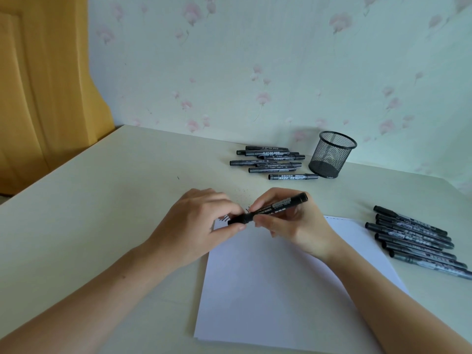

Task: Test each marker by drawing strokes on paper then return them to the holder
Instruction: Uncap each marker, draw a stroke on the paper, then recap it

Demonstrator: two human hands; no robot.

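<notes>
Two hands over paper, left hand and right hand pinching marker

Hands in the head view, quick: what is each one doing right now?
Left hand: pinches the cap end of the black cylindrical plastic marker.
Right hand: grips the same marker's barrel, above the white paper sheet.

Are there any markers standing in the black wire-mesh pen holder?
No, the black wire-mesh pen holder holds none; the dark markers lie in two piles on the pale table.
</notes>
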